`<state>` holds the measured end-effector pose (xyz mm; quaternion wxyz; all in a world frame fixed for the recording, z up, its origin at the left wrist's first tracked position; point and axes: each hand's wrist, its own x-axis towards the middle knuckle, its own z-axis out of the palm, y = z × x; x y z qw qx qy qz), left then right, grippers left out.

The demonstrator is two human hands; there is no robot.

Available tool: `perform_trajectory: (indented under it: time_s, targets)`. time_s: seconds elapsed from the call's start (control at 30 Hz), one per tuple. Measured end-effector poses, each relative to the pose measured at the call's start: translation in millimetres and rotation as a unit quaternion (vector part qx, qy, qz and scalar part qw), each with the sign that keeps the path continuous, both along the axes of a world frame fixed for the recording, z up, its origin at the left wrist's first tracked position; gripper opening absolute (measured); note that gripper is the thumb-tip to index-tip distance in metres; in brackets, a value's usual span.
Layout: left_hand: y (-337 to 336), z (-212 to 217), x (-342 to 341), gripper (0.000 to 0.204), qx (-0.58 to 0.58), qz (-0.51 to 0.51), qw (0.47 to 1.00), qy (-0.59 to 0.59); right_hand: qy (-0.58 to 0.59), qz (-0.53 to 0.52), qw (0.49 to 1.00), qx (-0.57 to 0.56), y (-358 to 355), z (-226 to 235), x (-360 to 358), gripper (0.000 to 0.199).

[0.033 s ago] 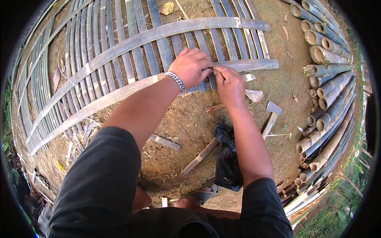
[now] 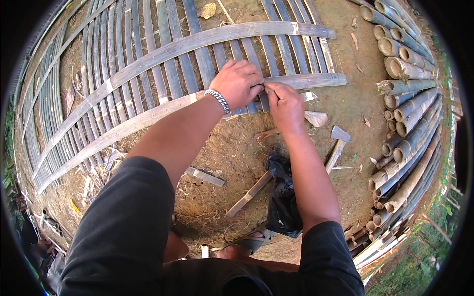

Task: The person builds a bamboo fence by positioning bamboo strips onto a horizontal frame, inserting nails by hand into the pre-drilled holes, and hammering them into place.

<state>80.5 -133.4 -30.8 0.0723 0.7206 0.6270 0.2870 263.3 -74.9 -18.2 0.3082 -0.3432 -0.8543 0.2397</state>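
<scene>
My left hand (image 2: 238,84), with a silver chain bracelet on its wrist, is closed over the nearer long bamboo crosspiece (image 2: 316,81). Right beside it, my right hand (image 2: 285,104) pinches thumb against fingers. The fingertips of both hands meet at the crosspiece, where it lies over upright bamboo slats (image 2: 270,58). Whatever sits between them is too small or too hidden to name. A second long crosspiece (image 2: 217,35) runs across the slats farther away.
A stack of cut bamboo poles (image 2: 412,113) lines the right side. A hatchet (image 2: 337,144) lies on the soil right of my right forearm. Below that forearm are a black plastic bag (image 2: 282,197) and a wooden stick (image 2: 248,194). A short bamboo offcut (image 2: 205,176) lies nearer the middle.
</scene>
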Motion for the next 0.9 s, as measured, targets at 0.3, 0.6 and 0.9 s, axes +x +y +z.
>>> perform_trajectory:
  time_s: [0.3, 0.6, 0.9]
  targets:
    - [3, 1, -5, 0.008, -0.031, 0.012, 0.996, -0.080, 0.071, -0.069, 0.986, -0.133, -17, 24, 14, 0.021]
    - [10, -1, 2, 0.016, -0.065, -0.002, 0.991, -0.114, -0.069, 0.003, 0.987, -0.146, -112, 114, 153, 0.015]
    - [10, 0, 3, 0.014, -0.041, -0.008, 0.996, -0.074, -0.364, -0.310, 0.859, -0.185, -99, 0, 290, 0.066]
